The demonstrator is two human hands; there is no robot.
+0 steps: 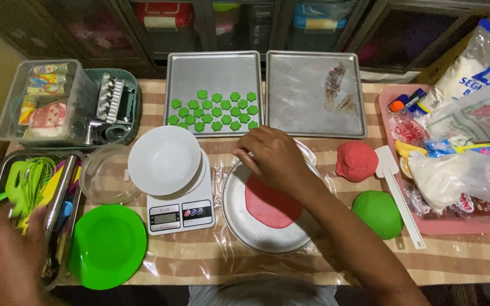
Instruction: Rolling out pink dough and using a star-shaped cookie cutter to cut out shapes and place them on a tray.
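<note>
At the middle of a striped surface point(313, 258) covered with clear plastic film, a flattened sheet of red dough point(269, 205) is seen lying on a round metal plate point(256, 226). The sheet is smooth, matte and roughly oval, thin and even, and its upper edge is covered by the right hand point(273, 157), which is laid palm down with the fingers curled over the plate's rim; whether anything is pinched beneath it cannot be told. The left hand point(7, 255) is shown blurred at the lower left corner, lowered over a metal tray of green utensils point(35, 187), its grip unreadable. Just right of the plate, a rough ball of red dough point(357, 161) and a smooth ball of green dough point(378, 213) are set near each other, with a white spatula point(395, 187) beside them. Behind the plate, small green flower-shaped pieces point(214, 110) are arranged in rows on a baking tray point(214, 68), next to a second, bare tray point(313, 96). A white bowl point(164, 160) is carried on a kitchen scale point(180, 212), and a green plate point(109, 246) is placed at its left.
</note>
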